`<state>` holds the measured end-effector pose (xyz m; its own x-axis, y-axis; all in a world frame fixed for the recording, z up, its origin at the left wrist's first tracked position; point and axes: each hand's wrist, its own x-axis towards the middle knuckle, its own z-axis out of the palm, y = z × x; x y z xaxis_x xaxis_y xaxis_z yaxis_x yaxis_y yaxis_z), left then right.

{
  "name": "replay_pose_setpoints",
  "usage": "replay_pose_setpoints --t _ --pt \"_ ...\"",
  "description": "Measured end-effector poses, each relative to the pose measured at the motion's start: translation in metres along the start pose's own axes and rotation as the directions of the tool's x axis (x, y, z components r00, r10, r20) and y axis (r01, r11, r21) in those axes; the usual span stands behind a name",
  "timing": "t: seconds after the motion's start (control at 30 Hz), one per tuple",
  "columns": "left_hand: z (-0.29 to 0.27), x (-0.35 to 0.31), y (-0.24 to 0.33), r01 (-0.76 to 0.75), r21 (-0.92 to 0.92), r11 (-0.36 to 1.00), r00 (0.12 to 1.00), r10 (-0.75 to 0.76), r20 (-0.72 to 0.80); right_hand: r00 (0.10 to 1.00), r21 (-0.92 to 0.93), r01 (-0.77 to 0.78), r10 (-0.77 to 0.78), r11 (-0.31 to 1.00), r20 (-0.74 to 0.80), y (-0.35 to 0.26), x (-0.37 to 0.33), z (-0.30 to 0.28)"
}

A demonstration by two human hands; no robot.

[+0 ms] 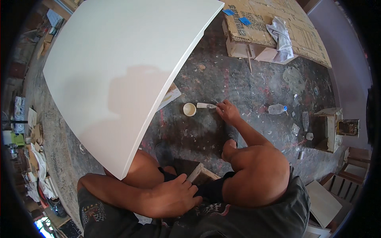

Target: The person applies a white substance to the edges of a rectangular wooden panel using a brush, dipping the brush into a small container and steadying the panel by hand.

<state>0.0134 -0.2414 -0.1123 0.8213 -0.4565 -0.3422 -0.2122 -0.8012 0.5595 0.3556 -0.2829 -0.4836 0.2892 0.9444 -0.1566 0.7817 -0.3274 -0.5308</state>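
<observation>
Mid-frame, the right hand's [228, 112] fingers pinch a flat pale tool [204, 105] beside a small cup [189, 110]; at lower centre, the left hand [178, 196] rests, fingers loosely spread.

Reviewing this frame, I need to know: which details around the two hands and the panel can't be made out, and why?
All in the head view:
- Handle of the brush-like tool: mostly covered by the right hand.
- Palm of the left hand: turned away from the camera.
- Far end of the white panel: cut off by the top edge.
- Wooden piece: partly hidden beneath the panel.
</observation>
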Motion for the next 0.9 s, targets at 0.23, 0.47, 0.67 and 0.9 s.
replay_pose_setpoints --t 0.23,0.47,0.67,0.9 --pt "0.001 0.000 -0.001 -0.030 0.006 1.000 0.999 0.030 0.021 0.992 -0.035 0.013 -0.008 0.999 0.123 -0.010 -0.007 -0.007" --pt "-0.002 -0.003 0.003 -0.019 0.017 1.000 0.999 0.018 0.050 0.999 -0.015 0.046 -0.047 0.999 -0.014 -0.007 -0.006 0.002" --pt "0.004 -0.007 0.014 -0.031 0.040 0.999 0.999 0.032 -0.009 0.999 -0.072 0.026 -0.027 0.997 -0.020 0.007 -0.021 -0.012" --pt "0.026 -0.024 0.033 0.051 0.074 0.996 0.989 -0.040 -0.143 0.992 0.181 0.126 -0.126 0.975 -0.014 -0.086 -0.031 -0.177"
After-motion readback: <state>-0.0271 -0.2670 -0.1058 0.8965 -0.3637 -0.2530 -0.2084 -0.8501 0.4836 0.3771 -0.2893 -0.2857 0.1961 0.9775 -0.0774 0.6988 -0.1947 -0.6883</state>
